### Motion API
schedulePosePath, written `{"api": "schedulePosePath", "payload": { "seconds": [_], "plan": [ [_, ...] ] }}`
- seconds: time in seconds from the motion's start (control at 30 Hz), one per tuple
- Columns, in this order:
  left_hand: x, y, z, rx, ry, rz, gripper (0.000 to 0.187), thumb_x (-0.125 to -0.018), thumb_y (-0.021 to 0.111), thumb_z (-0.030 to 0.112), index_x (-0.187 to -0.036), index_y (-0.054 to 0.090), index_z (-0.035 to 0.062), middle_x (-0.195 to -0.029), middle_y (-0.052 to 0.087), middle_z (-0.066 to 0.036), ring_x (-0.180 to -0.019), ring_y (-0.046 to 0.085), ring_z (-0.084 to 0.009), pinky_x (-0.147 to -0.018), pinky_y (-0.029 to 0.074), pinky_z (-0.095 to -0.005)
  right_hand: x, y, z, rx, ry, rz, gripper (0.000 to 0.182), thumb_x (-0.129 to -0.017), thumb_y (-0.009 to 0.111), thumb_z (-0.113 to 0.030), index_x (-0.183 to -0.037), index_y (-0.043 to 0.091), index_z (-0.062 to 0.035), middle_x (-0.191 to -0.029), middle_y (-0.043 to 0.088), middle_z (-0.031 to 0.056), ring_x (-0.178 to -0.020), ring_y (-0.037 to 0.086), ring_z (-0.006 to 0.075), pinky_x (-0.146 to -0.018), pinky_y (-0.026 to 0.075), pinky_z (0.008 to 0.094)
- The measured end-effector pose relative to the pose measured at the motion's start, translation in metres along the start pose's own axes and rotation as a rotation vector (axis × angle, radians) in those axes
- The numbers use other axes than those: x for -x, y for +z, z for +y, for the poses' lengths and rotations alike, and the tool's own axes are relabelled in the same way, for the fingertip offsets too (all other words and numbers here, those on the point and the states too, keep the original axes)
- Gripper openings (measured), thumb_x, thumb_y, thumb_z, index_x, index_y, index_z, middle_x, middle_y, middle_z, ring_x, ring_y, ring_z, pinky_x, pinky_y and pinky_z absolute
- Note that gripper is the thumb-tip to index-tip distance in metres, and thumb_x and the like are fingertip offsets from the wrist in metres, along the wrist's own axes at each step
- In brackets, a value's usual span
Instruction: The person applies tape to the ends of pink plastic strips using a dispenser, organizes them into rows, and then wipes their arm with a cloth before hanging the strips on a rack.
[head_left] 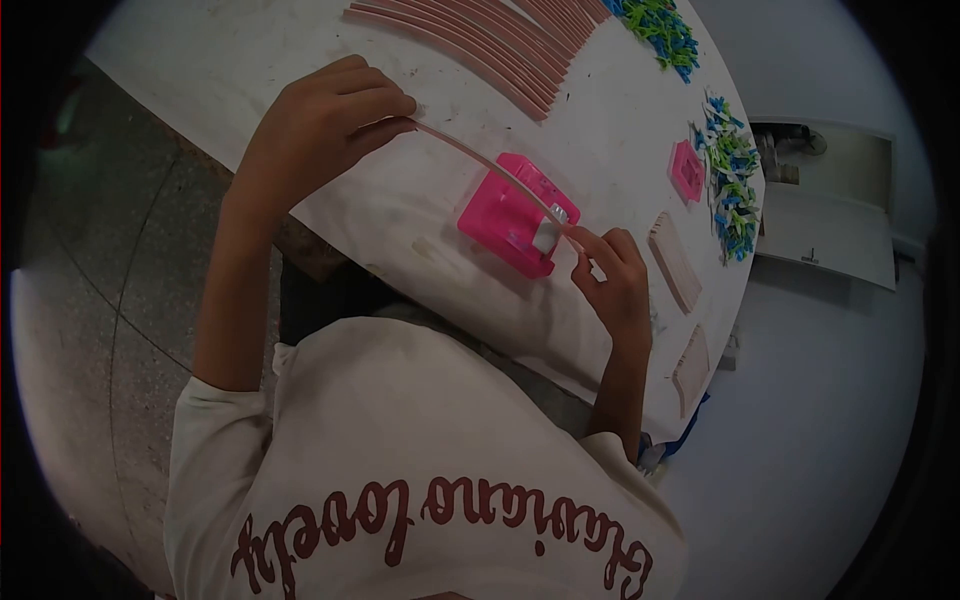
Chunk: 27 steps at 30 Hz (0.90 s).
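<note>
A thin, flexible pink strip (480,160) stretches between my two hands in a slight curve. My left hand (325,125) pinches its far-left end between thumb and fingers, above the table. The other end is in the closed fingertips of my right hand (617,280). Below the strip sits a bright pink plastic tray (484,222), which holds a small white and silvery piece (548,232) at its right side. The strip crosses over the tray and overlaps that piece in this view.
Many similar strips lie fanned out (470,45) at the back of the white table (390,215). Green and blue scraps (735,180) are heaped along the right edge, beside a smaller pink piece (686,170). Two pale stacks of strips (676,262) lie right of my right hand.
</note>
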<state>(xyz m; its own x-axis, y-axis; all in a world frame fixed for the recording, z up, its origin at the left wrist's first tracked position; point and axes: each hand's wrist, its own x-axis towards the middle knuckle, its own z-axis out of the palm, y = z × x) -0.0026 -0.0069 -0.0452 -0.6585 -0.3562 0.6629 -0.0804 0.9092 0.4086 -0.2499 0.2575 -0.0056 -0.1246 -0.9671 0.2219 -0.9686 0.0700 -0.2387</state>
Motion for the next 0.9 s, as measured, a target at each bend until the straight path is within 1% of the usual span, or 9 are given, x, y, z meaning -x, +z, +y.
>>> {"api": "schedulePosePath", "payload": {
  "seconds": [0.1,0.17,0.37,0.4,0.47,0.67,0.9],
  "plan": [
    [0.003,0.006,0.003,0.041,-0.044,-0.042,0.013,-0.077,0.076,0.011,-0.089,0.072,0.0086,-0.085,0.067,-0.002,-0.079,0.064,-0.018,-0.067,0.054,-0.0301,0.005,-0.004,0.003,-0.011,0.012,-0.011,0.056,-0.062,0.063,0.012,-0.111,0.069,-0.0149,-0.068,0.044,0.0033,-0.066,0.049,0.0179,-0.058,0.045,0.0326],
    [0.004,0.009,0.006,0.079,-0.072,-0.046,0.016,-0.075,0.077,0.005,-0.089,0.07,0.0072,-0.087,0.066,-0.003,-0.08,0.065,-0.0186,-0.066,0.054,-0.0298,0.01,-0.006,0.005,0.001,0.031,-0.034,0.055,-0.063,0.063,0.011,-0.11,0.069,-0.015,-0.069,0.044,0.0038,-0.066,0.049,0.0189,-0.059,0.045,0.0331],
    [0.002,0.023,0.013,0.083,-0.114,-0.105,0.016,-0.076,0.075,0.004,-0.09,0.07,0.0074,-0.089,0.066,-0.003,-0.081,0.065,-0.0191,-0.068,0.054,-0.0303,0.019,-0.014,0.008,-0.007,0.057,-0.057,0.054,-0.064,0.062,0.011,-0.111,0.068,-0.0152,-0.071,0.045,0.0046,-0.067,0.049,0.0197,-0.06,0.045,0.0343],
    [0.001,0.025,0.015,0.08,-0.11,-0.11,0.016,-0.076,0.075,0.004,-0.09,0.07,0.0074,-0.089,0.066,-0.003,-0.081,0.065,-0.0191,-0.068,0.054,-0.0303,0.021,-0.016,0.009,-0.011,0.061,-0.052,0.054,-0.064,0.062,0.011,-0.111,0.068,-0.0152,-0.071,0.045,0.0046,-0.067,0.049,0.0197,-0.06,0.045,0.0343],
    [-0.001,0.028,0.02,0.091,-0.15,-0.125,0.012,-0.077,0.075,0.01,-0.089,0.072,0.0093,-0.089,0.067,-0.002,-0.082,0.066,-0.0195,-0.07,0.055,-0.0311,0.026,-0.019,0.009,-0.011,0.093,-0.064,0.054,-0.064,0.062,0.011,-0.111,0.069,-0.0152,-0.071,0.045,0.0048,-0.068,0.049,0.0199,-0.06,0.045,0.0346],
    [-0.011,0.039,0.032,0.12,-0.177,-0.192,0.012,-0.077,0.075,0.01,-0.089,0.073,0.009,-0.088,0.067,-0.003,-0.079,0.066,-0.0193,-0.07,0.054,-0.0306,0.041,-0.024,0.014,-0.014,0.138,-0.048,0.053,-0.064,0.062,0.011,-0.109,0.069,-0.0146,-0.07,0.045,0.0051,-0.067,0.048,0.0205,-0.06,0.045,0.0349],
    [-0.026,0.053,0.048,0.118,-0.141,-0.244,0.013,-0.077,0.075,0.013,-0.089,0.073,0.0089,-0.087,0.067,-0.002,-0.077,0.065,-0.0191,-0.068,0.054,-0.0317,0.06,-0.033,0.024,0.007,0.14,-0.022,0.052,-0.063,0.062,0.011,-0.108,0.069,-0.0136,-0.07,0.043,0.0054,-0.065,0.047,0.0211,-0.059,0.044,0.0353]
  ]
}}
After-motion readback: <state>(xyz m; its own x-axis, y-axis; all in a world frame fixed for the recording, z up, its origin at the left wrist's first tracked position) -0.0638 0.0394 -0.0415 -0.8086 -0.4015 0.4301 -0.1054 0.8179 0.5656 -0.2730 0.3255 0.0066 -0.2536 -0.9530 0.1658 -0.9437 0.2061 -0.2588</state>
